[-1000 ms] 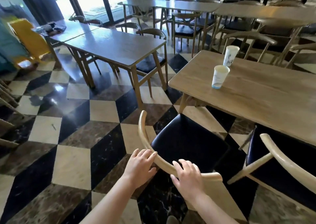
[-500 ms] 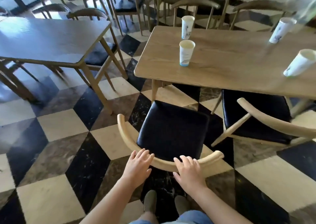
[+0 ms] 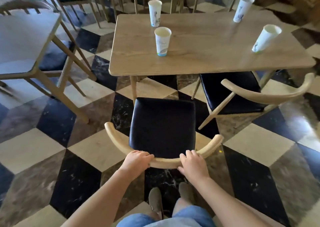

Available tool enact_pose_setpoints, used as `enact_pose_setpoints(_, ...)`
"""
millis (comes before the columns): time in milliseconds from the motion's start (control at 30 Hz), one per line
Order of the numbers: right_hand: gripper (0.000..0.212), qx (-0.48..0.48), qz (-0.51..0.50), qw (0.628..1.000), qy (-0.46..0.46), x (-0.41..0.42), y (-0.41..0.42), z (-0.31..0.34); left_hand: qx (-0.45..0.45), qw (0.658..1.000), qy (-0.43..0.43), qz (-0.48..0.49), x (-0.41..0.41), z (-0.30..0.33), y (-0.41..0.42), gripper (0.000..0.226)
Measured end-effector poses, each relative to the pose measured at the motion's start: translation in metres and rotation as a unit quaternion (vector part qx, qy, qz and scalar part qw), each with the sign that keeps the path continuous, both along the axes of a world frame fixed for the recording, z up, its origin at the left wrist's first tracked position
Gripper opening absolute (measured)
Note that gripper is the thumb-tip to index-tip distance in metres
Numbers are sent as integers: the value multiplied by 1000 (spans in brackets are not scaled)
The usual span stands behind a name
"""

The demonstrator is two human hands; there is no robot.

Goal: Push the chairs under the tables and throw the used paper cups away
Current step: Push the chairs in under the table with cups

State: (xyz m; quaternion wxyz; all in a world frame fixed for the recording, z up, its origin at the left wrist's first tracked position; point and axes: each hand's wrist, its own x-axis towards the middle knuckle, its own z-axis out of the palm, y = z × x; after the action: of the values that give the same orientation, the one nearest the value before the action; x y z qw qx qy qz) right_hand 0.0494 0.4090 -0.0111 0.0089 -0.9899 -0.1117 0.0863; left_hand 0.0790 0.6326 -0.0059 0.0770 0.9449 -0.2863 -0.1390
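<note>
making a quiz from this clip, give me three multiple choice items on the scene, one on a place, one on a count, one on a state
1. Where are both hands?
A. on the chair's curved backrest
B. on the table
C. around a cup

2. How many paper cups stand on the table?
A. two
B. four
C. six

3. How does the held chair stand?
A. tucked under
B. tipped over
C. upright, seat clear of the table

Answers:
1 A: left hand and right hand grip the backrest.
2 B: four cups, one being the nearest cup, on the table.
3 C: the whole seat shows before the table edge.

Bright daylight from upper left, glossy floor (image 3: pixel 259 150) glare, blurred, warped edges
</note>
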Motion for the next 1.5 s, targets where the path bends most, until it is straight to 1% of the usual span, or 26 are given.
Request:
enact_pose_setpoints(67,47,7,13,1000,1,2,2,-2,-6,1000,14,-5,2,-1,2,33)
enact_pose_setpoints(233,45,23,37,999,-9,4,1,-4,27,999,27,-28,7,-7,10,39)
enact_pose_setpoints(367,40,22,33,999,-17,7,-3,-8,34,998,26,-51,15,-10,8,35)
enact_pose_setpoints(467,37,25,24,999,-14,14,-4,-8,27,998,7,-48,23,-13,6,38)
enact_pose_setpoints(533,37,28,21,999,-13,23,-7,-7,24,999,15,-41,32,-12,3,39)
enact_pose_setpoints(700,37,25,14,1000,3,62,-21,-5,14,1000,5,-15,64,-14,-14,36)
enact_pose_setpoints(867,39,-1,37,999,24,117,-39,2,4,1000,11,28,105,-14,-38,35)
enact_pose_setpoints(1067,30,-23,53,997,57,176,-63,3,-6,998,29,49,151,-19,-62,36)
enact_pose_setpoints(1133,31,-15,60,997,55,189,-69,4,-25,998,33,57,162,-23,-65,35)
enact_pose_setpoints(1200,32,-14,58,997,58,202,-73,5,-22,997,32,61,174,-25,-68,37)
enact_pose_setpoints(1333,22,-10,53,997,60,233,-76,8,-12,997,25,66,205,-18,-81,29)
enact_pose_setpoints(1500,24,-13,58,997,48,264,-76,5,-23,995,25,92,237,-15,-85,28)
